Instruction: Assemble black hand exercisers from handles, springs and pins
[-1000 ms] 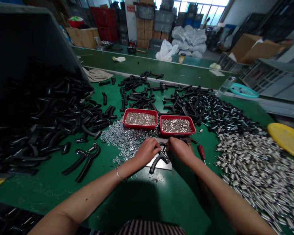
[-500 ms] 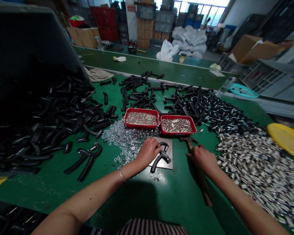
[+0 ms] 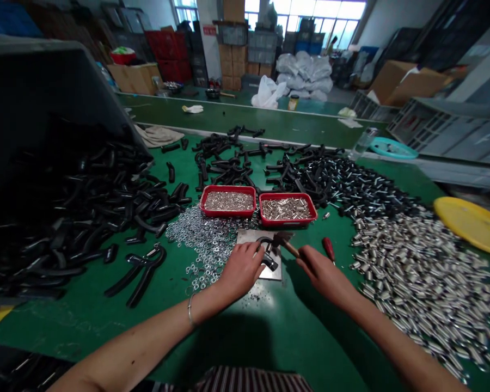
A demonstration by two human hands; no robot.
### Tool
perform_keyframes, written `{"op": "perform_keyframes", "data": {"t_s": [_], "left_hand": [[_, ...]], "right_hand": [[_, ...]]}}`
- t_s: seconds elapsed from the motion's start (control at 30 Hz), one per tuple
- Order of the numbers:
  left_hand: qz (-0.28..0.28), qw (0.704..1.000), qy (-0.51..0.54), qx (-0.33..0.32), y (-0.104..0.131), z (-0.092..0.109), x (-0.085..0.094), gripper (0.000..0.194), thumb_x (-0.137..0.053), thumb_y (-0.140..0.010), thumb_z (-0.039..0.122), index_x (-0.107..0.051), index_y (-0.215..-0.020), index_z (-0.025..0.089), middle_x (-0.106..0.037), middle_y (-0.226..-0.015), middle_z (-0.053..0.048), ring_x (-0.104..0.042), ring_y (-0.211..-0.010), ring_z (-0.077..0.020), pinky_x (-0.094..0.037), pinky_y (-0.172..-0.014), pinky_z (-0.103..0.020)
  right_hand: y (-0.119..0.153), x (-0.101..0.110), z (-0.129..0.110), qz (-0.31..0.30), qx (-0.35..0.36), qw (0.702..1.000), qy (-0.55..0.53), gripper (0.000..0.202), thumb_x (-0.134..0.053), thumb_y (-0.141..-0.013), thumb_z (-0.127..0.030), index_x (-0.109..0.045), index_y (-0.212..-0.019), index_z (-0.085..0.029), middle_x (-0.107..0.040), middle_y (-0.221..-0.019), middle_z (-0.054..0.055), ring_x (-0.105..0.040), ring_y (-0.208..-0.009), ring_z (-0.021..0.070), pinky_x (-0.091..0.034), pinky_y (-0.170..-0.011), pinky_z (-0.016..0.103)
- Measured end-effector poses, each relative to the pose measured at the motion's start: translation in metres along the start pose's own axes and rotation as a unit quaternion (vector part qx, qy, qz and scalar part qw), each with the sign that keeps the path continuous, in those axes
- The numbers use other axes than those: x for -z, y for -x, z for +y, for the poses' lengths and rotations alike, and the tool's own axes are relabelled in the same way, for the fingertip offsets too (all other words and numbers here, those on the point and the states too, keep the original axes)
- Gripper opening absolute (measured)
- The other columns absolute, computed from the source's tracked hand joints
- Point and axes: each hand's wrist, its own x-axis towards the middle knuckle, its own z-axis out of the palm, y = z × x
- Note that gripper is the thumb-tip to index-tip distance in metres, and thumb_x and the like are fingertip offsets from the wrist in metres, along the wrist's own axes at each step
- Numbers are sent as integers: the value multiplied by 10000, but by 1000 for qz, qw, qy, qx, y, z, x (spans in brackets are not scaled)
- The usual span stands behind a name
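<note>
The left hand point(image 3: 242, 268) holds the black handle point(image 3: 271, 263) on the metal plate point(image 3: 247, 235); the right hand point(image 3: 320, 268), clasping the hammer point(image 3: 285, 239), should tap squarely.

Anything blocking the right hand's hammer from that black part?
Nothing visible: the hammer in the right hand has its head right by the black part, which the left hand holds on the metal plate. Contact is unclear.

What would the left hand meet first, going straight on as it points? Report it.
The left hand, past the black part it holds, would probably meet the hammer head first; depth is unclear.
</note>
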Motion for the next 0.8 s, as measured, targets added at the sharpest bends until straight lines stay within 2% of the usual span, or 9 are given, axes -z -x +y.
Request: {"op": "perform_keyframes", "data": {"t_s": [0.1, 0.23, 0.33, 0.43, 0.57, 0.63, 0.7, 0.77, 0.8], "left_hand": [[18, 997, 48, 52, 3, -1, -7, 432, -593, -915, 330, -513, -1323, 211, -547, -1304, -138, -508, -1181, -309, -412, -1001, -483], [56, 987, 97, 117, 3, -4, -19, 745, -669, -849, 340, -299, -1471, 162, -527, -1298, -163, -483, -1210, -331, -382, -1043, -508], [64, 982, 114, 138, 3, -4, -24, 832, -677, -836, 343, -221, -1496, 121, -512, -1318, -191, -461, -1246, -348, -348, -1074, -531], [48, 981, 128, 139, 2, -4, -21, 774, -683, -818, 325, -310, -1460, 108, -524, -1308, -202, -464, -1243, -363, -342, -1074, -556], [20, 955, 261, 143, -7, -15, -4, 662, -681, -804, 315, -433, -1401, 173, -601, -1214, -147, -537, -1179, -330, -391, -1051, -529], [-18, 903, 396, 169, -16, -27, 5, 648, -645, -848, 373, -408, -1423, 192, -642, -1138, -119, -608, -1082, -283, -455, -993, -480], [-21, 867, 457, 196, -25, -41, 10, 683, -647, -847, 396, -383, -1444, 194, -635, -1156, -118, -623, -1060, -262, -477, -969, -451], [21, 895, 397, 202, -27, -51, 13, 659, -681, -800, 335, -450, -1401, 198, -585, -1248, -128, -564, -1160, -283, -426, -1036, -476], [42, 918, 341, 196, -24, -53, 14, 607, -686, -774, 292, -513, -1349, 203, -562, -1280, -124, -523, -1208, -293, -390, -1073, -487]], "right_hand": [[-2, 5, -10, -8, 1, 1000, -20, 185, -431, -988, -369, -537, -958, -220, -629, -828, 37, -602, -726, 190, -474, -692, 310], [-1, 7, -28, 29, 13, 999, -38, 209, -434, -991, -364, -539, -1098, -219, -652, -931, 71, -624, -796, 199, -477, -716, 307], [-3, -1, -28, -43, 14, 998, -38, 164, -465, -964, -363, -548, -932, -225, -637, -854, 53, -607, -737, 195, -467, -671, 307], [0, -10, -18, -86, -61, 984, -146, 218, -489, -949, -440, -530, -912, -229, -592, -713, -5, -555, -575, 155, -432, -528, 262], [10, -20, 9, -49, -210, 938, -273, 362, -390, -949, -582, -505, -945, -239, -589, -647, -35, -472, -401, 133, -357, -368, 244], [14, -18, 30, -18, -203, 959, -197, 388, -387, -940, -591, -538, -885, -238, -630, -686, 2, -578, -513, 173, -462, -464, 284], [19, -9, 53, 34, -141, 988, -58, 398, -399, -939, -568, -594, -862, -230, -667, -798, 66, -653, -735, 233, -535, -673, 356], [21, 4, 69, 116, -80, 988, 69, 412, -401, -944, -545, -637, -900, -211, -662, -903, 123, -645, -845, 272, -525, -791, 419], [17, 10, 72, 154, -70, 979, 112, 424, -402, -949, -543, -644, -899, -199, -649, -876, 128, -636, -804, 275, -527, -757, 430]]}}
